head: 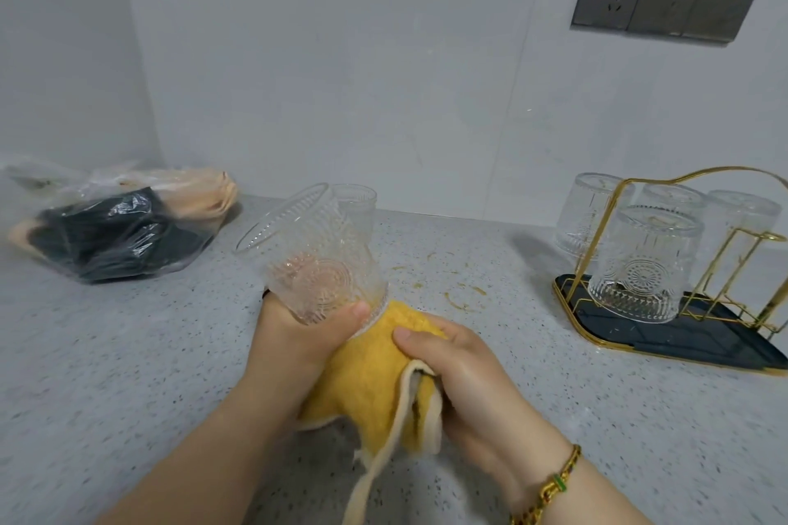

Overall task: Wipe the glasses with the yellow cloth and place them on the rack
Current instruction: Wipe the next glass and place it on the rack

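Rack [703, 337] cut by right edge; bag [115, 226] contents blurred; left hand [294, 337] fingers hidden behind glass [320, 260].

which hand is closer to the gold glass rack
Right. The right hand, gripping the yellow cloth, lies left of the rack; the left hand, holding the patterned glass, is farther left, beyond the cloth.

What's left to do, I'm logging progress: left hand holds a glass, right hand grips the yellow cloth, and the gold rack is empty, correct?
Not empty: the head view shows the gold rack carrying several upturned glasses. The rest holds: left hand holds a glass, right hand grips the yellow cloth.
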A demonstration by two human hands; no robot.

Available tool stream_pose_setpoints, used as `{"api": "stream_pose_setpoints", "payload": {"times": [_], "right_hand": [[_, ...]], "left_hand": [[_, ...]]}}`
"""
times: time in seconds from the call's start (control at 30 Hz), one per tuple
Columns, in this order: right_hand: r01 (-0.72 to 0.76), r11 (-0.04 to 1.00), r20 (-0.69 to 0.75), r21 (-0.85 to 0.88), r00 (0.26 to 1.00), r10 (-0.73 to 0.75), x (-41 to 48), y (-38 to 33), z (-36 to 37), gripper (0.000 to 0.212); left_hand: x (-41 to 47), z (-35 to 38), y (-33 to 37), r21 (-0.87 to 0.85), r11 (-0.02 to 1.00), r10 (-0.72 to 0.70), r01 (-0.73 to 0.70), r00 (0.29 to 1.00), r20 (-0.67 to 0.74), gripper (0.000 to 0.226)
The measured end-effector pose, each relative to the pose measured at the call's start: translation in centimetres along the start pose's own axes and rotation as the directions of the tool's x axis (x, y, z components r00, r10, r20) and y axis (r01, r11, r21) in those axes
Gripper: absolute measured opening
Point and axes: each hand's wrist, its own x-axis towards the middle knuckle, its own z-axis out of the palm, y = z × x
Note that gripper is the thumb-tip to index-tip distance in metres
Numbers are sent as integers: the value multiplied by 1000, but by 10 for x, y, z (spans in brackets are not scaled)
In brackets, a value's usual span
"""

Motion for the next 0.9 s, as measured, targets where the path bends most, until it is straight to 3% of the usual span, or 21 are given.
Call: {"api": "stream_pose_setpoints", "payload": {"times": [0.07, 0.13, 0.2, 0.37, 0.43, 0.53, 0.67, 0.8, 0.9], "right_hand": [[-9, 1000, -65, -4, 998, 9, 0, -8, -5, 12], [11, 996, -173, 87, 985, 4, 2, -16, -13, 17], [58, 980, -190, 192, 981, -21, 3, -19, -15, 14], [15, 990, -47, 143, 999, -8, 3, -4, -2, 19], [-44, 996, 21, 73, 999, 43, 0, -2, 1, 15], [-76, 997, -81, 27, 994, 78, 1, -9, -5, 15], [-37, 984, -201, 175, 977, 73, 6, -18, -20, 14], [43, 981, -164, 189, 986, -12, 7, -11, -13, 15], [-24, 995, -45, 98, 999, 29, 4, -5, -5, 15]], "left_hand": [[1, -1, -1, -16, 1000, -11, 11, 1000, 12, 32], [-2, 0, 1, -10, 1000, -10, 11, 999, 48, 44], [-5, 1, 0, 3, 1000, -4, 4, 997, 72, 50], [-5, 3, -2, 40, 999, -19, 18, 999, 37, 72], [-2, 2, -1, 48, 999, -24, 24, 1000, 0, 55], [0, 0, -1, 15, 999, -37, 37, 999, -2, 35], [-4, 1, 1, 16, 1000, -26, 25, 998, 59, 34], [-7, 3, 0, 55, 998, -28, 24, 997, 73, 43], [-2, 1, -1, 74, 996, -57, 53, 997, 49, 61]]}}
